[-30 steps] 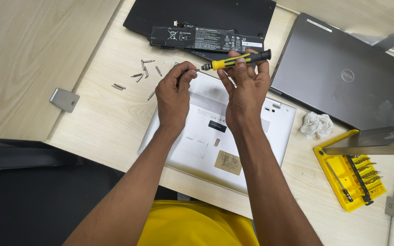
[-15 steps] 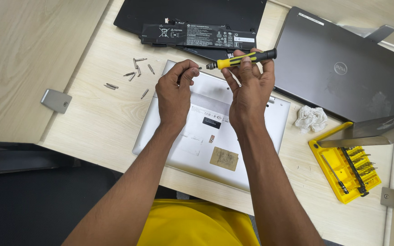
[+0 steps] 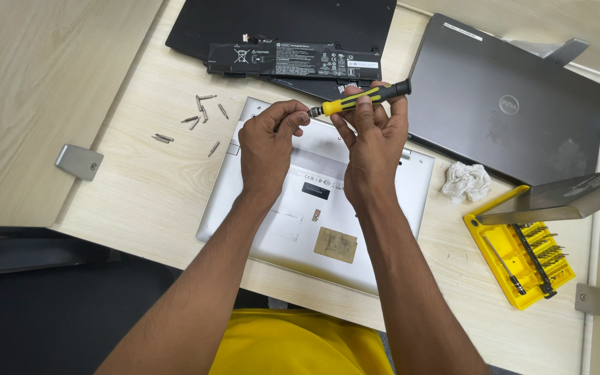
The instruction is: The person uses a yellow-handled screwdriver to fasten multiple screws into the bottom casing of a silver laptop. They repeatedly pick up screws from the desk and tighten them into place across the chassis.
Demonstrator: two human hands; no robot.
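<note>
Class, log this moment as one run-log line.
right hand: holds yellow-and-black screwdriver | left hand: pinches at its tip | below: silver laptop base | loose screws on light wooden desk

- The worktop (image 3: pixel 140 201) is pale wood-grain, with grey metal brackets (image 3: pixel 78 162) at 9 and 4 o'clock.
- Centre: a silver laptop (image 3: pixel 293 229), underside up.
- 12 o'clock: a black laptop shell (image 3: pixel 300 21), a long black battery (image 3: pixel 293 59) lying on it.
- 2 o'clock: a grey closed laptop (image 3: pixel 508 104).
- 10 o'clock: loose bits (image 3: pixel 199 118), scattered.
- 3 o'clock: a crumpled white tissue (image 3: pixel 467 182).
- 4 o'clock: a yellow bit case (image 3: pixel 522 257), lid open.
</note>
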